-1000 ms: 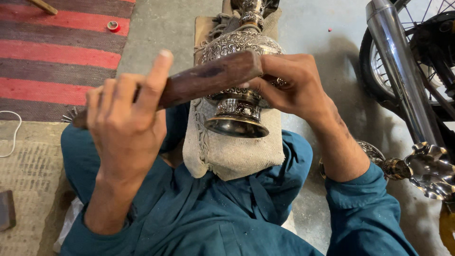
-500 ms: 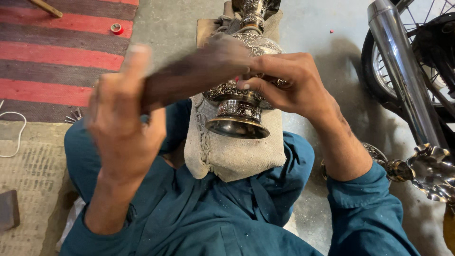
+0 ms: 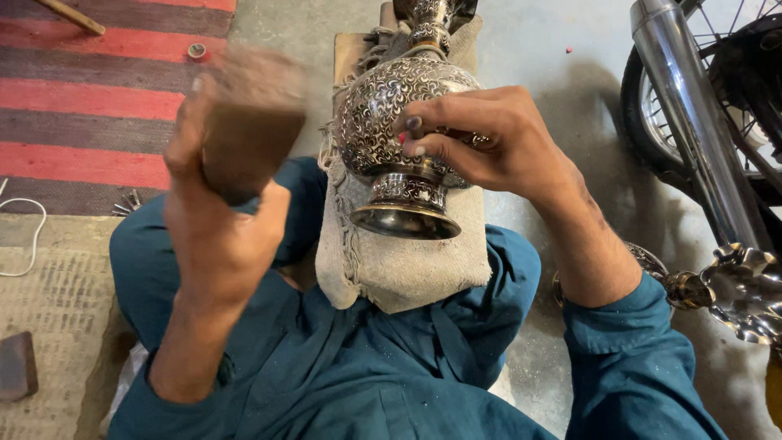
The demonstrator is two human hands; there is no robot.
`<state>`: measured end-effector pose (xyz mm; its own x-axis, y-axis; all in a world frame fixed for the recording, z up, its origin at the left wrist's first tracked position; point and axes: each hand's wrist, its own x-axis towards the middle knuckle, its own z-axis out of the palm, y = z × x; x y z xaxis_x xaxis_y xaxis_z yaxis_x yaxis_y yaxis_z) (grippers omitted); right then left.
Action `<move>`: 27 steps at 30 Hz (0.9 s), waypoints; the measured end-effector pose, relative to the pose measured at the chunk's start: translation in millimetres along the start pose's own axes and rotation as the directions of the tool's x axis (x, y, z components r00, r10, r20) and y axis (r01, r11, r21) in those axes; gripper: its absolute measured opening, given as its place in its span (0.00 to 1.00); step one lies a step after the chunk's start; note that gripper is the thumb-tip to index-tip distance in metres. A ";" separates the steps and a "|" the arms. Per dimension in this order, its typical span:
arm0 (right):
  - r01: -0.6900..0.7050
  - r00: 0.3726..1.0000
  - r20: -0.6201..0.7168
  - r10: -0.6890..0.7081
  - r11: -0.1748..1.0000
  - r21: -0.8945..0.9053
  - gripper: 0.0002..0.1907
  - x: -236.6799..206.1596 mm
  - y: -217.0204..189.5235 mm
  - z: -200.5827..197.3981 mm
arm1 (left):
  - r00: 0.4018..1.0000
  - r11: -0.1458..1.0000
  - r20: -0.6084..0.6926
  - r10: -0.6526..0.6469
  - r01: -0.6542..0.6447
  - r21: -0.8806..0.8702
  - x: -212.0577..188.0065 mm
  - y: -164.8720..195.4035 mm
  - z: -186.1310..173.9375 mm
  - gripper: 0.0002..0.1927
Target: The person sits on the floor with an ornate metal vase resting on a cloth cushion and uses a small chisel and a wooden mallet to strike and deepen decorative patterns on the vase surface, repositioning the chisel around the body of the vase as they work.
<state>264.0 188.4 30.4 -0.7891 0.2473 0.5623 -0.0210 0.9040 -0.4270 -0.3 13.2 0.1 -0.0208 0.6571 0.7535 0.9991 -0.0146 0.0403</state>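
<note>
An ornate engraved metal vase lies on its side on a beige cloth over a block, its foot toward me. My left hand is raised to the left of the vase and grips a brown wooden block, which is blurred by motion. My right hand rests on the vase's belly, with the fingertips pinched on a small tool held against the metal. Most of that tool is hidden by the fingers. My legs in teal clothing lie under the cloth.
A motorcycle wheel and chrome exhaust pipe stand at the right. A shiny metal piece lies at the right edge. A red-striped rug covers the upper left. A white cable and a dark block lie at the left.
My left hand has swung the wooden block from lying across the vase up and away to the left. The right hand has stayed on the vase.
</note>
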 end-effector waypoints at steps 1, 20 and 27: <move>-0.003 1.000 0.012 0.003 1.000 -0.005 0.11 0.9 0.8 0.1 | 1.000 1.000 0.006 0.003 -0.003 0.019 0.9 -1.0 1.5 0.34; -0.089 0.991 -0.053 0.120 0.910 0.404 0.10 -3.9 -0.1 2.8 | 0.971 0.968 0.184 -0.151 0.183 -0.172 -7.1 -7.0 2.3 0.36; -0.113 0.990 -0.062 0.125 0.977 0.179 0.10 -8.2 -6.6 -2.6 | 0.807 0.662 0.471 -0.356 0.573 -0.483 -28.0 7.2 1.2 0.29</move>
<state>272.2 181.3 30.4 -0.7459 0.3799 0.5471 -0.0417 0.7932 -0.6076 7.5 -4.4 -21.6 -0.3544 0.8905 0.2852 0.6316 0.0030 0.7753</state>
